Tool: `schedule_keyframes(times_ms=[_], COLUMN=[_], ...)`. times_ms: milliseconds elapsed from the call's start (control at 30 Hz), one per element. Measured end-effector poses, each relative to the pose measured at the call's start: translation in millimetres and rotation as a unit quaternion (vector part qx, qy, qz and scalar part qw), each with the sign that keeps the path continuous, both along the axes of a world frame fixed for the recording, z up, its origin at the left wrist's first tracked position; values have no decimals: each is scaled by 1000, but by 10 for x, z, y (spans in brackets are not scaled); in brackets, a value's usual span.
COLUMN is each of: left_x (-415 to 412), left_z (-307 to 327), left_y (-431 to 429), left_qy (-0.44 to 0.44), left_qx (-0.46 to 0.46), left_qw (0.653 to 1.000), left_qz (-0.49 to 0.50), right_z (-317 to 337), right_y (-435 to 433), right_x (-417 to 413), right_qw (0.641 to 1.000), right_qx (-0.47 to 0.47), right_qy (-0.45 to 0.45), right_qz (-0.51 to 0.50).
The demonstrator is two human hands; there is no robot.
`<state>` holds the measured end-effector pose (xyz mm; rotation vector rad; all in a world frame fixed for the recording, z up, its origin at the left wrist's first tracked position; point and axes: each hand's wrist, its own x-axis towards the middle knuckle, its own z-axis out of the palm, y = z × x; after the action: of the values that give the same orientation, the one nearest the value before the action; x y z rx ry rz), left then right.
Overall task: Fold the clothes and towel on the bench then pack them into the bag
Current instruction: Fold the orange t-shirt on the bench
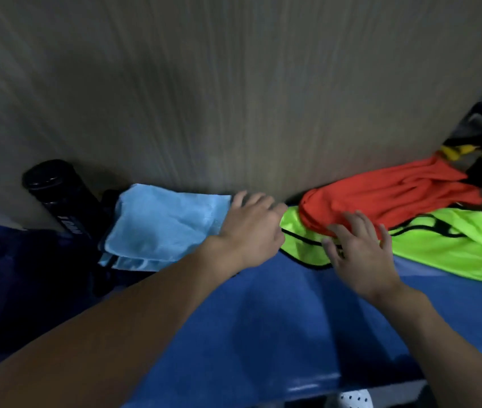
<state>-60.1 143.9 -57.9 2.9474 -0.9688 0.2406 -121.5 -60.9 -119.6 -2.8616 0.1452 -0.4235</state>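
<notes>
A light blue towel (160,225), folded over, lies at the back of the blue bench (263,325). My left hand (251,228) sits at its right edge, fingers bent over the corner; the grip is partly hidden. A neon green bib with black trim (445,248) is spread on the bench to the right. A crumpled red garment (389,195) lies on top of it. My right hand (360,248) hovers over or touches the green bib's left end, fingers spread. A dark navy bag (27,275) sits at the left.
A black cylindrical bottle (60,195) leans against the wooden wall (233,83) behind the bag. Dark gear with yellow straps (481,148) sits at the far right. The bench's front edge (322,384) is near the bottom of the view.
</notes>
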Motion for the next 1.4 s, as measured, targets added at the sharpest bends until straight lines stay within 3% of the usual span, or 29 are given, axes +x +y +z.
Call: schedule_keyframes(times_ms=[200, 333, 533, 700, 967, 1100, 1333, 1400], left_x=[208, 314, 329, 84, -451, -706, -1150, -1249], left_z=[-193, -300, -288, -72, 758, 1092, 1506, 1569], left_y=[-611, -813, -907, -989, -942, -707, -146, 64], left_qy=[84, 78, 56, 117, 94, 96, 140, 180], left_qx=[-34, -37, -165, -379, -500, -524, -556, -528], left_qw=[996, 996, 985, 917, 851, 833, 809, 822], left_qz=[2, 28, -4, -43, -128, -150, -127, -114], right_z=[-65, -61, 49, 282, 1130, 1585, 1875, 1921], right_y=[-370, -449, -593, -704, -656, -528, -87, 12], right_x=[-72, -83, -74, -219, -621, -868, -1220, -1252], right_qw=[997, 999, 988, 951, 924, 930, 927, 917], right_qx=[-10, 18, 103, 214, 221, 193, 288, 329], right_qy=[75, 3, -107, -223, -313, -311, -225, -206], right_qz=[6, 31, 38, 5, 18, 41, 86, 90])
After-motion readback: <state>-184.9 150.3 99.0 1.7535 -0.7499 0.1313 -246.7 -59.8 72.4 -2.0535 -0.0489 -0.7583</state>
